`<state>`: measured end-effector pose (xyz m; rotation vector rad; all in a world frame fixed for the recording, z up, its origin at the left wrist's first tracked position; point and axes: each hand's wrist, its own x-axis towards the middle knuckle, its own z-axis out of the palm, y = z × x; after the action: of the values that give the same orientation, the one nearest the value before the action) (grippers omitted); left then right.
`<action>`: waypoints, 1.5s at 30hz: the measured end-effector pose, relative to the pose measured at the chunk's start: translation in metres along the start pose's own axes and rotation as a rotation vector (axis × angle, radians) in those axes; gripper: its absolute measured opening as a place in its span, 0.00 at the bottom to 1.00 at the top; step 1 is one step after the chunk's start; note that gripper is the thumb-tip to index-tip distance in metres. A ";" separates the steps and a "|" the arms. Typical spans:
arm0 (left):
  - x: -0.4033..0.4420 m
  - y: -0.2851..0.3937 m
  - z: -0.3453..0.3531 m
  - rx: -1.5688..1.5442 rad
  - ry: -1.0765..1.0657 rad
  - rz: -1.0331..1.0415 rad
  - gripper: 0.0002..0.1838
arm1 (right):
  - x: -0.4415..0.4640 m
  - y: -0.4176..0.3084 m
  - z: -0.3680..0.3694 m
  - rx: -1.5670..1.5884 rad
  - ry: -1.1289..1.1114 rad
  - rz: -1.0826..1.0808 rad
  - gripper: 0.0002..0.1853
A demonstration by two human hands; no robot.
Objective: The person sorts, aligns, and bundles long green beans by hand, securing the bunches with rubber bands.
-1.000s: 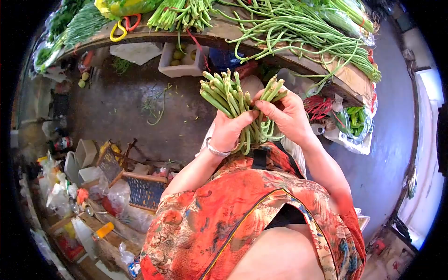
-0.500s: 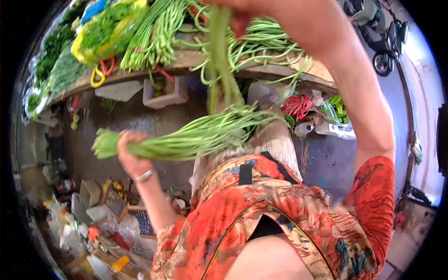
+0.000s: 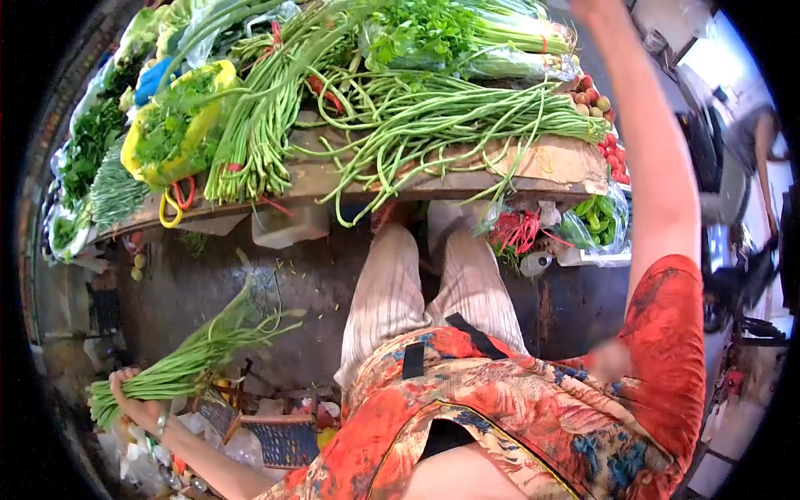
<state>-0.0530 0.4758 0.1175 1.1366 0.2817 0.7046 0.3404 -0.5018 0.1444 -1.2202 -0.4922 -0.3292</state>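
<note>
Gripping bean bunch (image 3: 179, 364) in left hand (image 3: 132, 400), closed round one end, near side of stall table (image 3: 312, 177); can't tell for cropped right hand (image 3: 593, 7). Likely holding-aside step; calls for steady grip.

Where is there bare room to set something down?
Bare floor shows right of the trousers, below the white bottle. Another patch, lightly littered, lies between the trousers and the bean bunch in the left hand. The stall table is crowded with long beans and herbs; plastic bags crowd the lower left.
</note>
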 end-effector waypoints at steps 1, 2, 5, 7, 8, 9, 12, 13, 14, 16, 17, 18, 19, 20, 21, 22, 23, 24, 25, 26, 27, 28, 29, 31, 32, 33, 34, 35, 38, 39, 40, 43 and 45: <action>-0.001 -0.009 0.004 0.088 0.007 -0.002 0.05 | -0.031 0.035 -0.032 -0.006 0.219 0.056 0.10; -0.013 -0.023 0.026 0.147 0.067 0.038 0.03 | -0.076 0.044 0.006 -0.042 0.440 0.121 0.07; -0.016 -0.049 0.047 0.237 0.072 0.010 0.05 | -0.169 0.092 0.009 -0.092 0.756 0.374 0.05; -0.031 -0.049 0.082 0.240 0.041 0.000 0.07 | -0.199 0.100 0.005 -0.047 0.808 0.438 0.06; -0.039 -0.047 0.096 0.243 0.014 -0.008 0.09 | -0.204 0.098 0.004 -0.032 0.863 0.477 0.08; -0.045 -0.045 0.107 0.247 0.013 -0.010 0.09 | -0.205 0.096 0.003 -0.031 0.866 0.481 0.08; -0.070 -0.042 0.146 0.400 -0.150 0.006 0.15 | -0.210 0.095 -0.004 0.009 0.906 0.409 0.08; -0.079 -0.047 0.156 0.347 -0.203 -0.023 0.16 | -0.210 0.094 -0.003 0.012 0.906 0.407 0.08; -0.089 -0.051 0.167 0.315 -0.266 -0.082 0.17 | -0.210 0.092 0.000 0.078 0.931 0.382 0.08; -0.115 -0.061 0.196 0.283 -0.378 -0.176 0.18 | -0.214 0.085 0.018 0.130 0.948 0.311 0.09; -0.129 -0.069 0.212 0.306 -0.450 -0.188 0.17 | -0.218 0.085 0.014 0.133 0.944 0.309 0.09; -0.136 -0.081 0.220 0.236 -0.621 -0.235 0.15 | -0.225 0.087 0.005 0.146 0.930 0.341 0.11; -0.142 -0.094 0.227 0.139 -0.725 -0.341 0.14 | -0.230 0.088 0.001 0.158 0.917 0.375 0.14; -0.151 -0.105 0.241 0.089 -0.835 -0.401 0.15 | -0.235 0.085 0.009 0.134 0.955 0.376 0.13; -0.165 -0.111 0.259 0.072 -0.881 -0.450 0.16 | -0.244 0.081 0.019 0.138 0.958 0.374 0.13; -0.177 -0.119 0.277 0.012 -0.948 -0.531 0.16 | -0.255 0.073 0.031 0.059 0.867 0.315 0.13; -0.192 -0.124 0.296 -0.012 -0.989 -0.584 0.14 | -0.267 0.063 0.048 -0.022 0.776 0.257 0.14; -0.206 -0.125 0.315 0.082 -1.043 -0.598 0.15 | -0.277 0.051 0.084 -0.090 0.744 0.252 0.14; -0.219 -0.127 0.330 0.116 -1.070 -0.662 0.14 | -0.289 0.043 0.110 -0.088 0.748 0.263 0.14; -0.231 -0.125 0.346 0.071 -1.113 -0.806 0.14 | -0.304 0.038 0.132 -0.129 0.685 0.336 0.13; -0.244 -0.127 0.355 0.071 -1.158 -0.849 0.15 | -0.315 0.035 0.152 -0.171 0.615 0.395 0.13; -0.255 -0.125 0.367 0.078 -1.208 -0.954 0.16 | -0.327 0.032 0.174 -0.210 0.584 0.411 0.13; -0.261 -0.131 0.376 0.001 -1.393 -0.957 0.14 | -0.341 0.029 0.194 -0.254 0.555 0.427 0.12; -0.286 -0.151 0.384 -0.049 -1.384 -1.029 0.12 | -0.367 0.034 0.218 -0.121 0.463 0.510 0.12; -0.295 -0.167 0.387 -0.099 -1.312 -1.079 0.11 | -0.377 0.034 0.233 -0.034 0.427 0.530 0.12; -0.302 -0.185 0.388 -0.145 -1.233 -1.128 0.10 | -0.387 0.036 0.250 0.057 0.388 0.552 0.12; -0.307 -0.203 0.385 -0.196 -1.163 -1.179 0.11 | -0.394 0.041 0.270 0.177 0.388 0.573 0.13; -0.309 -0.214 0.383 -0.207 -1.150 -1.172 0.10 | -0.401 0.047 0.286 0.296 0.388 0.598 0.15; -0.313 -0.212 0.385 -0.174 -1.042 -1.223 0.10 | -0.423 0.075 0.310 0.494 0.413 0.889 0.17; -0.315 -0.213 0.386 -0.218 -1.052 -1.131 0.11 | -0.424 0.083 0.318 0.527 0.383 0.918 0.17; -0.312 -0.208 0.390 -0.250 -1.095 -1.095 0.12 | -0.420 0.086 0.326 0.535 0.328 0.924 0.16; -0.289 -0.173 0.412 -0.369 -1.269 -0.834 0.11 | -0.394 0.087 0.346 0.477 0.108 0.891 0.16; -0.266 -0.133 0.420 -0.303 -1.179 -0.680 0.10 | -0.371 0.081 0.356 0.395 -0.076 0.848 0.16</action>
<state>0.0240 -0.0325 0.1352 0.9099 -0.4273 -0.5501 -0.0001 -0.1462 -0.0242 -0.9542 -0.0625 0.5181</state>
